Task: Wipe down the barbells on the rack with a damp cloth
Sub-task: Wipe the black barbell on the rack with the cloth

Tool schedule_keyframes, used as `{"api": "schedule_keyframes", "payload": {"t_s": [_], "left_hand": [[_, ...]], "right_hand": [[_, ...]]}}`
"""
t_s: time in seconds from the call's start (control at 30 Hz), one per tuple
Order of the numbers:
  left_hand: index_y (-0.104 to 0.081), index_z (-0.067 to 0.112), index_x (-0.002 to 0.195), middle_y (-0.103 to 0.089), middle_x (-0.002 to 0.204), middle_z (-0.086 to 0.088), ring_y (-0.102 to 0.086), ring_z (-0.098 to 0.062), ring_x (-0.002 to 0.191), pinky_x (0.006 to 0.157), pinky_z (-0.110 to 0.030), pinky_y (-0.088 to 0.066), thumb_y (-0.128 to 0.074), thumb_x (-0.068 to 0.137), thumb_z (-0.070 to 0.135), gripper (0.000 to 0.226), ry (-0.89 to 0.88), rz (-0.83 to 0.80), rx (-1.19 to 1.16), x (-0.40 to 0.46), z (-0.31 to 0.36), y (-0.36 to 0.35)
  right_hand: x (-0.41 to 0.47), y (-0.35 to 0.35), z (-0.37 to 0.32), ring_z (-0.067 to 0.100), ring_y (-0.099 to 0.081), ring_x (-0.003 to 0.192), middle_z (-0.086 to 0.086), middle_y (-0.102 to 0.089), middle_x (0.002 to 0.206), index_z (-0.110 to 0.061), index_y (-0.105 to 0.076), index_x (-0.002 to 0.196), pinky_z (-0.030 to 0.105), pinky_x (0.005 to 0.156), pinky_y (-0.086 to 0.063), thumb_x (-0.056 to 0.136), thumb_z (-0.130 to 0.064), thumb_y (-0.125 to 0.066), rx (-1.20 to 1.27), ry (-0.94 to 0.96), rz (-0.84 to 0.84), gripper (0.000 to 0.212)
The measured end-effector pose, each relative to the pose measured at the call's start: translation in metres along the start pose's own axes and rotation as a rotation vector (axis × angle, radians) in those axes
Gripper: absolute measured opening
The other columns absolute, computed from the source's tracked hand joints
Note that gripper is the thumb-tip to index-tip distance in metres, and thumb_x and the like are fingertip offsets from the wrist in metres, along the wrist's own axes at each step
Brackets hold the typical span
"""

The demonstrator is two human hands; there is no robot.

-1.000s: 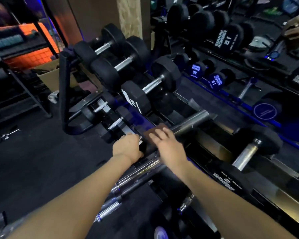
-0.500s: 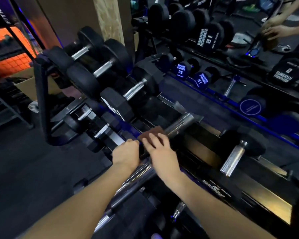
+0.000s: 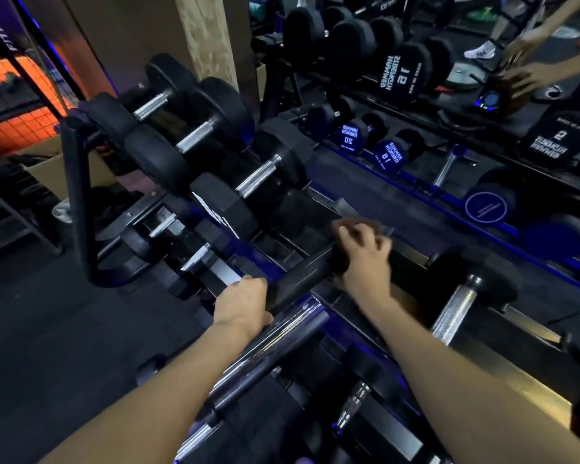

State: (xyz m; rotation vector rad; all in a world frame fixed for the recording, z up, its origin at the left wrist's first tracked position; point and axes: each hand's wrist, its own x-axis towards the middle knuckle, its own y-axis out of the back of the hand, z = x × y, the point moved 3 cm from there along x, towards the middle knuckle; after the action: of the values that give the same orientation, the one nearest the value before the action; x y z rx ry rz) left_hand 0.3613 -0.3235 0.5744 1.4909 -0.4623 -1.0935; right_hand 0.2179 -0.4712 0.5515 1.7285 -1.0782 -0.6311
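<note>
Chrome bar: barbell point(image 3: 275, 333) lies across the dumbbell rack point(image 3: 482, 333), shiny shaft near me, dark sleeve further out

What changed: my right hand point(image 3: 362, 249) has slid up the bar, from just beside my left hand out to the far end of the sleeve. A second ago there was bare steel showing past my fingers, now that end is under my hand

What it means: pretty sure that's one full stroke along the sleeve done. The chrome shaft nearer me doesn't look touched yet, so I'd guess it's early days on this bar

Cloth: brown cloth point(image 3: 355, 224) is bunched on top of the bar end, only a blurry edge peeking out above my knuckles

Right fingers: curled down over the cloth and round the sleeve tip, pressing it on. Motion blur, so can't swear to the exact grip

Left fingers: left hand point(image 3: 243, 301) is wrapped around the bar right where chrome meets the dark sleeve, thumb under, holding it steady

Long axis: runs diagonal, from bottom-left near my body up to the right

Pointing: the end I'm wiping points away from me, toward the mirror and the row of Hammer Strength dumbbells point(image 3: 350, 139)

Near end: drops out of view at the bottom, can't tell where it stops
</note>
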Motion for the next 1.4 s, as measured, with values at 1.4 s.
{"api": "schedule_keyframes", "payload": {"t_s": [1.4], "left_hand": [[-0.061,0.010,0.110,-0.063,0.111,-0.010,-0.058,-0.025,0.103,0.083,-0.030,-0.044,-0.068,0.084,0.023,0.030,-0.087,-0.071,-0.246,-0.004,-0.026,0.001]], "right_hand": [[-0.074,-0.026,-0.091,0.029,-0.023,0.125,-0.009,-0.023,0.142,-0.034,-0.040,0.139,0.036,0.089,-0.050,0.081,-0.009,-0.064,-0.033,0.300,-0.258,0.068]]}}
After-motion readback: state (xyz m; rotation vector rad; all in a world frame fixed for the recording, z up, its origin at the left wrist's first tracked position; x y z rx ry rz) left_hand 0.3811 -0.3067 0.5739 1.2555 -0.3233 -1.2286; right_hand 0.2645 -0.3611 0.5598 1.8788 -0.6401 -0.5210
